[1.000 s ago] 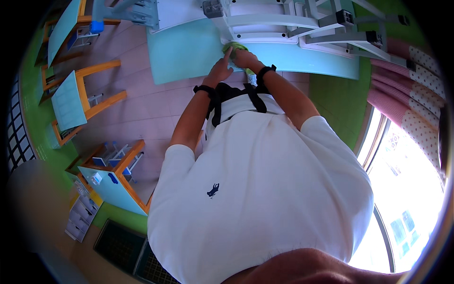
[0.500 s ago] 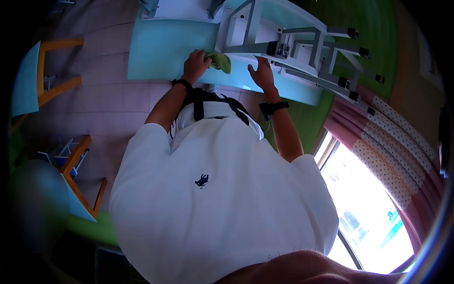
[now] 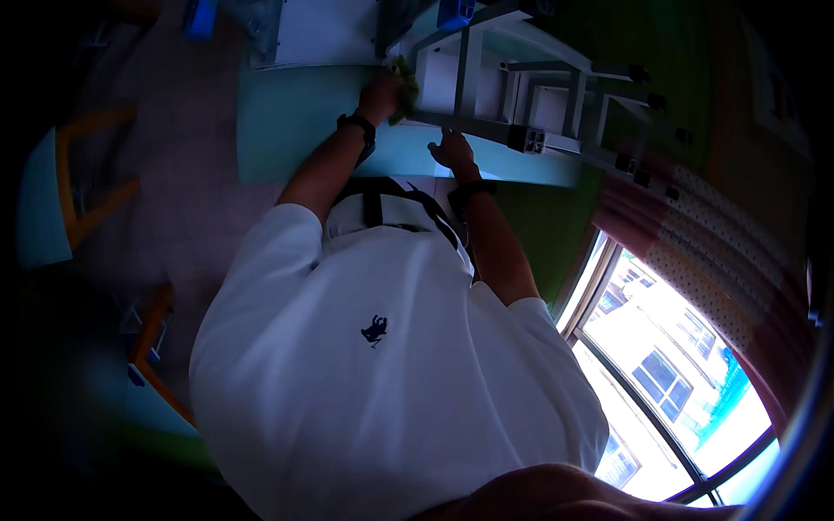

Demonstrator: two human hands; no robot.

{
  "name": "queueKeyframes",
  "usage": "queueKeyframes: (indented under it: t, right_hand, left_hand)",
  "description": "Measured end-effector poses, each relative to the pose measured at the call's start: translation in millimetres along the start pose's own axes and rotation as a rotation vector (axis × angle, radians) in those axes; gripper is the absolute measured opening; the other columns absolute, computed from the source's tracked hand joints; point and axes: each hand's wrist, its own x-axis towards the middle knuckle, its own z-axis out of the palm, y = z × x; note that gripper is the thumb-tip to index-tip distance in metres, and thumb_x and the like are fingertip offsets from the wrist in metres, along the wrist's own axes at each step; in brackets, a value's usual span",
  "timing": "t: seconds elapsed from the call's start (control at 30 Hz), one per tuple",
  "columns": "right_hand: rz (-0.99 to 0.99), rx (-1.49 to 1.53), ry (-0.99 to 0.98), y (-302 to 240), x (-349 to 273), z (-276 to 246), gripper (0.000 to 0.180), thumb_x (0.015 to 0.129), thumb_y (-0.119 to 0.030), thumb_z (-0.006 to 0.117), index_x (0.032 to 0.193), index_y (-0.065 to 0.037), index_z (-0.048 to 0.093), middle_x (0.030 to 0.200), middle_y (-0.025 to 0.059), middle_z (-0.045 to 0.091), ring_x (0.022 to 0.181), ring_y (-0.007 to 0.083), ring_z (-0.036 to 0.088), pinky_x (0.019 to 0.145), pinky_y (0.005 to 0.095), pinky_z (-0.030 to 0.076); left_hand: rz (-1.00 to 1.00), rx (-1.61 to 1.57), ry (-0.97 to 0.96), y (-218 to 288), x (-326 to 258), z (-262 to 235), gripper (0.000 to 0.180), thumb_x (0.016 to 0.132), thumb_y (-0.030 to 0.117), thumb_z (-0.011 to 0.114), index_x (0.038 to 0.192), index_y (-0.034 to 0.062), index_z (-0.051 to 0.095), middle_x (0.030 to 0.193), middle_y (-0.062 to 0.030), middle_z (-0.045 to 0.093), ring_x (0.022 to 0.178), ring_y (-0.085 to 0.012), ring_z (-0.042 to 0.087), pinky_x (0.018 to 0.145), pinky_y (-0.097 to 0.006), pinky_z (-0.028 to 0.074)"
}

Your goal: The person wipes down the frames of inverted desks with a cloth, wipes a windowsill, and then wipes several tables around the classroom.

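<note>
Down below, a wide pale turquoise worktop, its near stretch bare and smooth, no smear or crumb to pick out at this size. On top of it, upturned white chairs, grey legs jutting toward the window side. A white sheet or board lying at the far edge, blue bits beyond it too small to tell. At the left rim, a small turquoise table with a wooden frame, well apart.

Now in close: left hand pressed down on a green cloth, grip closed over it, cloth bunched right against the nearest chair leg at the far part of the worktop. Looks like wiping in full swing, judging by that flat, loaded palm. Right hand set on the worktop edge just beside a grey leg end; fingers curled, but whether clasping the leg or merely bracing, cannot tell.

Progress, as a judgement: open near stretch possibly covered, nothing to prove it; the strip under and between the chair legs looks like the part left.
</note>
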Motion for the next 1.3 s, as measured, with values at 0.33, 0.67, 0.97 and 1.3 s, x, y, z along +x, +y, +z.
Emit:
queueKeyframes:
  t: [0.33, 0.67, 0.97, 1.3]
  right_hand:
    - [0.038, 0.068, 0.064, 0.2, 2.3, 3.6, 0.058, 0.082, -0.042, 0.061, 0.124, -0.002, 0.055, 0.124, 0.0232, 0.058, 0.116, 0.0398, 0.055, 0.097, 0.0459, 0.046]
    - [0.028, 0.06, 0.072, 1.9, 3.4, -3.0, 0.061, 0.082, -0.044, 0.061, 0.127, -0.003, 0.054, 0.129, 0.0222, 0.055, 0.119, 0.0382, 0.053, 0.099, 0.0463, 0.045]
    - [0.062, 0.035, -0.048, -6.3, 1.8, -12.2, 0.063, 0.083, -0.046, 0.06, 0.131, -0.006, 0.052, 0.134, 0.0197, 0.052, 0.123, 0.0365, 0.05, 0.101, 0.0456, 0.044]
    - [0.055, -0.003, -0.015, -0.8, 11.7, -7.1, 0.064, 0.083, -0.049, 0.059, 0.13, -0.006, 0.053, 0.132, 0.0199, 0.054, 0.12, 0.0377, 0.053, 0.099, 0.0468, 0.045]
  left_hand:
    - [0.149, 0.087, -0.368, -8.3, -35.8, -0.9, 0.034, 0.09, 0.036, 0.053, 0.112, 0.0121, 0.061, 0.102, -0.0132, 0.066, 0.088, -0.0354, 0.065, 0.071, -0.048, 0.054]
    - [0.262, 0.366, -0.153, -5.3, -29.8, 11.6, 0.029, 0.085, 0.026, 0.056, 0.107, 0.0094, 0.064, 0.104, -0.0151, 0.066, 0.094, -0.0335, 0.065, 0.077, -0.056, 0.045]
    - [0.121, 0.241, -0.341, -13.0, 12.5, 1.9, 0.034, 0.087, 0.029, 0.051, 0.119, 0.0165, 0.057, 0.106, -0.0106, 0.067, 0.097, -0.0341, 0.064, 0.075, -0.055, 0.047]
    - [0.274, 0.387, -0.319, -28.5, -36.7, 5.5, 0.031, 0.086, 0.024, 0.056, 0.117, 0.0196, 0.061, 0.097, -0.012, 0.067, 0.08, -0.0319, 0.067, 0.062, -0.047, 0.053]
